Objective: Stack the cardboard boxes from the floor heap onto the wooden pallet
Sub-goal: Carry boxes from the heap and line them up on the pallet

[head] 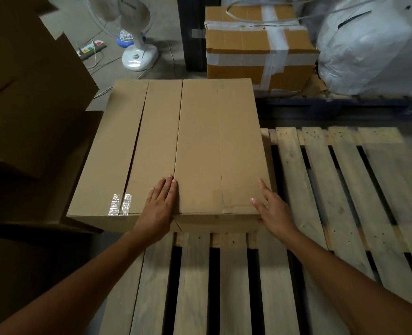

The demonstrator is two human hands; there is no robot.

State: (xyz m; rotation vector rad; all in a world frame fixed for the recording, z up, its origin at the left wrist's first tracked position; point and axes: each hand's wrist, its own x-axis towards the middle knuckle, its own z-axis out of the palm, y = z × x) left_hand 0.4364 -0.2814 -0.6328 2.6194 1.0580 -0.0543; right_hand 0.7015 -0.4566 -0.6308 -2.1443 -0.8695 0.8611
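Observation:
Two plain cardboard boxes lie side by side on the far left corner of the wooden pallet point(321, 201). The left box point(118, 151) has a slit top with clear tape near its front. The right box point(214, 146) butts against it. My left hand point(160, 209) rests flat on top, fingers together, at the seam between the two boxes near their front edge. My right hand point(272, 209) lies with fingers spread against the right box's front right corner, thumb on top. Neither hand grips anything.
A heap of brown boxes point(31, 112) rises at the left in shadow. Behind the pallet stand a taped carton point(253, 44), a white sack point(374, 49) on a blue pallet, a white floor fan point(137, 39) and a power strip point(91, 48) with cables.

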